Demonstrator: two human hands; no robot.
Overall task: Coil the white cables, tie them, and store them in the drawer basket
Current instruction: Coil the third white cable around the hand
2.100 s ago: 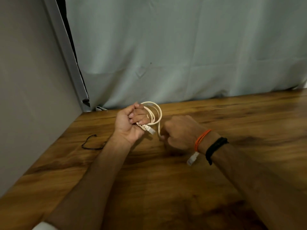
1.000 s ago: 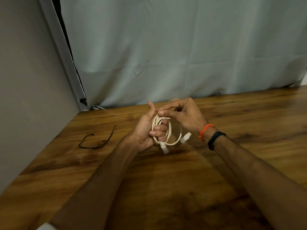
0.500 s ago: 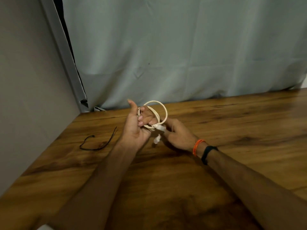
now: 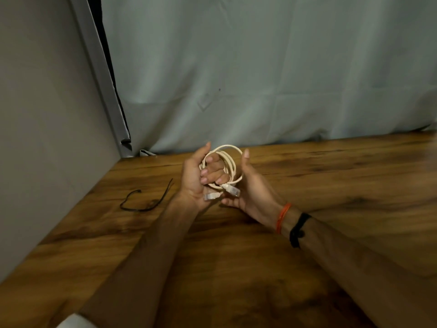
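Observation:
A white cable [image 4: 230, 163] is wound into a small coil, held upright above the wooden table [image 4: 307, 185]. My left hand [image 4: 195, 183] grips the coil with its fingers curled through the loops. Both white plugs hang at the bottom of the coil, one [image 4: 233, 190] to the right and one [image 4: 211, 196] lower left. My right hand [image 4: 251, 188] cups the coil's right side, thumb up along the loop, fingers under the plugs. No drawer basket is in view.
A thin black tie [image 4: 145, 200] lies loose on the table to the left of my hands. A grey wall panel [image 4: 47, 114] borders the table on the left and a pale curtain [image 4: 260, 79] hangs behind it.
The loose end has been wound onto the coil. My right hand, which was below the coil half a second ago, now cups its right side with the thumb raised.

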